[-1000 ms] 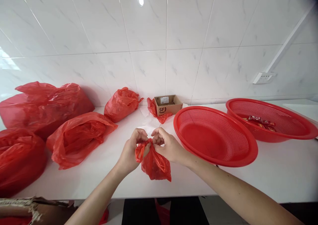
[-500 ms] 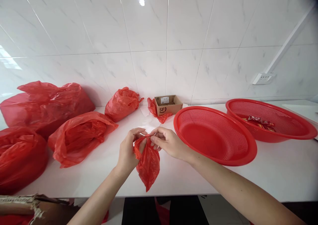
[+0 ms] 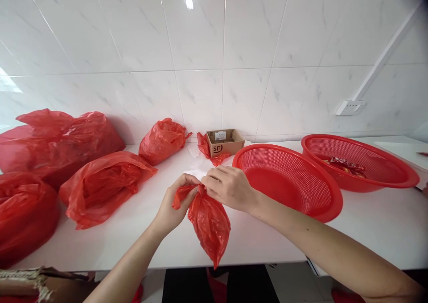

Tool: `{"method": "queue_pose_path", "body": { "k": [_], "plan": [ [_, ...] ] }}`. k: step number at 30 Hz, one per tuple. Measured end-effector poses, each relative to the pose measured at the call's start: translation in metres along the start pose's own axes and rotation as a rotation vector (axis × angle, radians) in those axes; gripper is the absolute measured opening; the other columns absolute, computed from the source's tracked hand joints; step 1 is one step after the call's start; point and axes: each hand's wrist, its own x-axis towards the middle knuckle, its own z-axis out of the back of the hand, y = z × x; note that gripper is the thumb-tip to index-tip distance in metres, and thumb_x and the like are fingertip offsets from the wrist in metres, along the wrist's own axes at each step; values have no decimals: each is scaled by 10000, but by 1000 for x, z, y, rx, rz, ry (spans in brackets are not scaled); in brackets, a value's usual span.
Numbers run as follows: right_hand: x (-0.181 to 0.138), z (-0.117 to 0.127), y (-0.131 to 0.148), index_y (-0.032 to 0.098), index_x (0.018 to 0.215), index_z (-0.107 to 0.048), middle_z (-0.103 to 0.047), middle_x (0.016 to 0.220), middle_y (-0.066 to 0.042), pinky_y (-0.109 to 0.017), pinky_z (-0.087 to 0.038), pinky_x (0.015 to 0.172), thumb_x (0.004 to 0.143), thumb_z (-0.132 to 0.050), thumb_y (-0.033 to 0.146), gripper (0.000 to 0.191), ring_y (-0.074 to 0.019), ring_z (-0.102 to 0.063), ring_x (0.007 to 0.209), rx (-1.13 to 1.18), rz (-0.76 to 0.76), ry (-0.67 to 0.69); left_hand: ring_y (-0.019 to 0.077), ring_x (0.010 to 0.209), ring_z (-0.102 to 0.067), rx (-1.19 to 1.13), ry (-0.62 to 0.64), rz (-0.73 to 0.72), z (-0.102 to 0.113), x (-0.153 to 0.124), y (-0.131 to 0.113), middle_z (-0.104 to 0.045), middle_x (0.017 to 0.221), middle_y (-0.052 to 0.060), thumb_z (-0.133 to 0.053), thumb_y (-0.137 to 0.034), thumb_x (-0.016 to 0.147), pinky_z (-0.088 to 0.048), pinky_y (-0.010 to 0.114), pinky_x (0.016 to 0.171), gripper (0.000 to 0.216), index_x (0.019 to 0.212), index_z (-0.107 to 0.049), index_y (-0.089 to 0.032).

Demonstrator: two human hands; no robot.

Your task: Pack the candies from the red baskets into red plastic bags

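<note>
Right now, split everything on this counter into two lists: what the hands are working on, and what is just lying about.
In hand:
- small bag, gripped at its top by the left hand and right hand

Lying about:
- big bags on the left
- box by the wall
- near basket
- far basket, with wrappers in it
</note>
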Motion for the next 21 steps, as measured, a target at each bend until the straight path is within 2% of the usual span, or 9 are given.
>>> {"method": "queue_pose_path", "body": {
  "k": [3,6,11,14,16,19,21],
  "plan": [
    [-2,2,-1,223,948,-597,-664,931,-20,-266,-414,661,907,-502,227,104,-146,-596,796,341,-134,33,149,750,-638,-6,6,7,0,1,1,-646,860,30,-557,-378,921,-500,250,666,174,947,-579,-207],
    [-1,5,2,223,900,-557,-630,824,19,-260,-415,667,949,-501,318,121,-125,-565,729,558,-243,164,155,768,-650,37,22,-1,3,3,-2,-670,857,26,-574,-372,911,-498,249,687,167,927,-611,-210],
    [-3,15,11,211,796,-491,-550,760,22,-266,-341,631,972,-457,255,185,-126,-478,689,411,-237,275,141,625,-630,201,99,-66,28,5,-11,-717,745,11,-635,-312,867,-466,233,600,130,874,-728,-222],
    [-8,16,20,208,756,-439,-519,732,26,-261,-310,591,970,-449,241,216,-118,-436,645,382,-215,330,152,634,-651,345,110,-160,50,-2,-13,-734,767,12,-625,-306,871,-482,229,589,131,891,-731,-232],
    [-9,13,27,206,735,-401,-501,714,31,-257,-295,574,962,-444,220,231,-111,-411,619,404,-204,351,157,650,-664,403,127,-165,64,-10,-13,-739,781,11,-614,-308,877,-494,226,589,134,911,-717,-229],
    [-3,1,44,209,752,-395,-503,719,34,-251,-305,585,947,-443,184,203,-107,-415,621,490,-190,315,163,717,-680,450,146,-100,88,-21,-18,-741,819,7,-611,-326,880,-517,227,651,149,922,-704,-218],
    [3,-9,56,213,789,-421,-520,740,32,-248,-336,610,953,-442,198,166,-111,-444,645,585,-180,222,168,805,-681,454,36,-21,110,-27,-30,-736,871,1,-634,-375,865,-531,232,728,186,909,-688,-202]
  ]
}}
